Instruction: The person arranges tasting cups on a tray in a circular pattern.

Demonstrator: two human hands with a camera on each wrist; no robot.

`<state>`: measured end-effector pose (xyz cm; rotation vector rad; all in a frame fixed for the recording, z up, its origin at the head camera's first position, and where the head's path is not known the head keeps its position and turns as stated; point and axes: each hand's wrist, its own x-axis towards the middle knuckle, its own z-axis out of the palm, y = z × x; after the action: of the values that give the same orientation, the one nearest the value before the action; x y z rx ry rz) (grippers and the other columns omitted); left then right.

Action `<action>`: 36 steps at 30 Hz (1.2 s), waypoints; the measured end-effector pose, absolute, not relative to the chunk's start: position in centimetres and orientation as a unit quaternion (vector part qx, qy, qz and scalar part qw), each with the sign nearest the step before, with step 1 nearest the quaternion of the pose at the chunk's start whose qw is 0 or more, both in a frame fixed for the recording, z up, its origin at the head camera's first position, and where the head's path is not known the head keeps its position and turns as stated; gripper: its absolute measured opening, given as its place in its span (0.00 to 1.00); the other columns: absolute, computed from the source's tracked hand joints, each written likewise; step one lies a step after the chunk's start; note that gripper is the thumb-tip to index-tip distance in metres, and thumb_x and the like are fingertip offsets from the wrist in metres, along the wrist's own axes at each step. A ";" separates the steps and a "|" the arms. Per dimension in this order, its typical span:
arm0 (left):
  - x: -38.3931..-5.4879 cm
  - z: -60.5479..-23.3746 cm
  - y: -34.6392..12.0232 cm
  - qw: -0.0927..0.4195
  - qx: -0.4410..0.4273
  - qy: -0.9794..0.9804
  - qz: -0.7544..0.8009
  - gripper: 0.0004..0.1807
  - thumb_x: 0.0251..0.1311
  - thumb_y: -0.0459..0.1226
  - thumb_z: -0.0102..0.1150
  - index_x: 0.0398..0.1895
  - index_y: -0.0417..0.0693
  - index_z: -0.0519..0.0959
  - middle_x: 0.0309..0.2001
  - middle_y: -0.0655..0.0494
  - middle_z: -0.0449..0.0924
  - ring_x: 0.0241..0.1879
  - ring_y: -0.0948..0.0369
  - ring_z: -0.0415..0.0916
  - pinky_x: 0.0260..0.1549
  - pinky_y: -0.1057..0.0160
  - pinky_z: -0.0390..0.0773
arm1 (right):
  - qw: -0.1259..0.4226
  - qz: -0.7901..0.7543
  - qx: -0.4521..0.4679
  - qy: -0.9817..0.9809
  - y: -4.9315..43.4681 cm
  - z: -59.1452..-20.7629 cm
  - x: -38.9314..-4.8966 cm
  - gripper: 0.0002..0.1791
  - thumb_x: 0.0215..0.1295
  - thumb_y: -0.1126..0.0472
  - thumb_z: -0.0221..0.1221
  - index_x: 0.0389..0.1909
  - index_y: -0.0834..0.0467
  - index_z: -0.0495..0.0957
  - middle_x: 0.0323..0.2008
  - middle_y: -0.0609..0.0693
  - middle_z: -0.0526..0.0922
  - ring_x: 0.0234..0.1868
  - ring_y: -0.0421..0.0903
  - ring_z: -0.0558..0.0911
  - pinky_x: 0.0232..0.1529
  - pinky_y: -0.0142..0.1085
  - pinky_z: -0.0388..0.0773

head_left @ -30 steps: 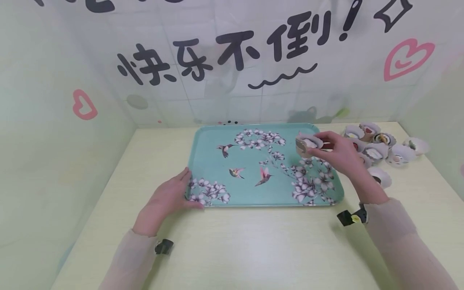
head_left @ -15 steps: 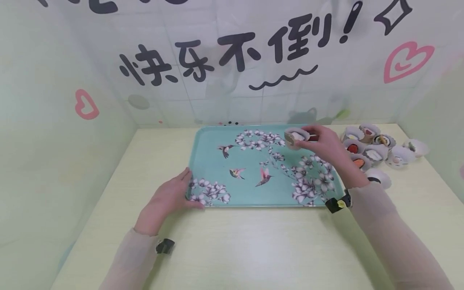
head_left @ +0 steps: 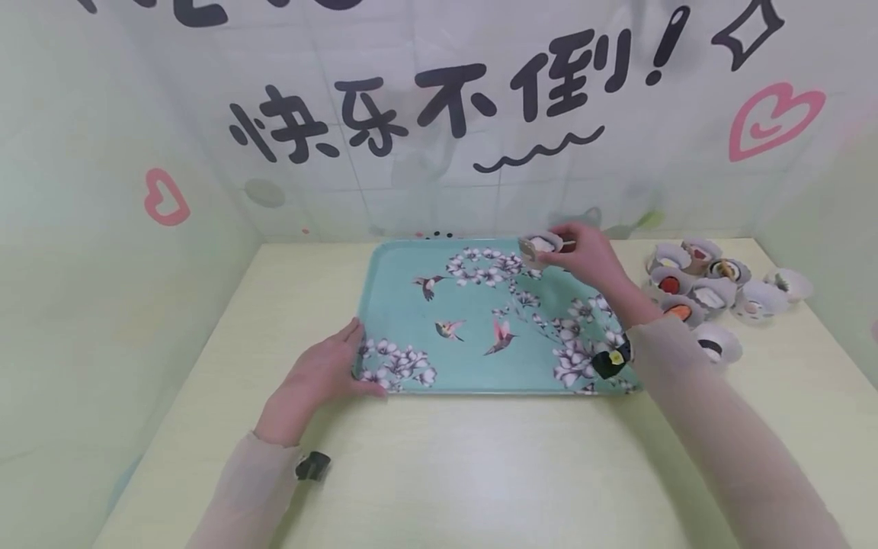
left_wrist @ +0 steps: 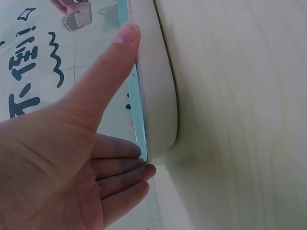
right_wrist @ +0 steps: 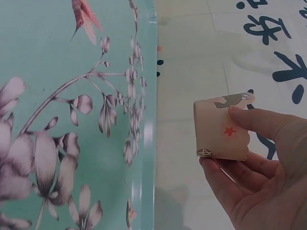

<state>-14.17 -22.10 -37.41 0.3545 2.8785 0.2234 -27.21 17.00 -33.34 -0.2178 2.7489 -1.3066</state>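
Long, pale pinkish-beige sleeves [head_left: 730, 431] end in slightly wavy-edged cuffs [head_left: 274, 448]. Just beside the cuffs sit small, black, boxy devices [head_left: 604, 367], the right one bearing a yellow patch [head_left: 616, 357].

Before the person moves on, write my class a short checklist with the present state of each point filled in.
1. Cup gripped: ok. The right hand holds the paper cup between thumb and fingers.
2. Cup opening upward: ok. A white item shows inside.
3. Left hand at the tray: ok. Fingers and thumb lie either side of its near-left corner.
4. Cup set down: not ok. It is held up over the tray's far side.
5. Right sleeve apart from the other cups: cannot tell. They overlap in the head view.
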 end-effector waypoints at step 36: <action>-14.0 -37.0 -21.7 0.123 0.121 0.983 0.058 0.65 0.41 0.61 0.74 0.73 0.26 0.56 0.76 0.31 0.52 0.71 0.36 0.60 0.66 0.43 0.72 | 0.117 -0.431 -0.005 0.895 10.8 -37.7 -32.6 0.32 0.67 0.55 0.64 0.67 0.63 0.65 0.66 0.62 0.72 0.63 0.58 0.73 0.66 0.52 0.74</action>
<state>-14.00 -21.71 -37.00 0.3542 2.8679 0.1680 -32.64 10.80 -37.73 -0.0149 2.6201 -1.2611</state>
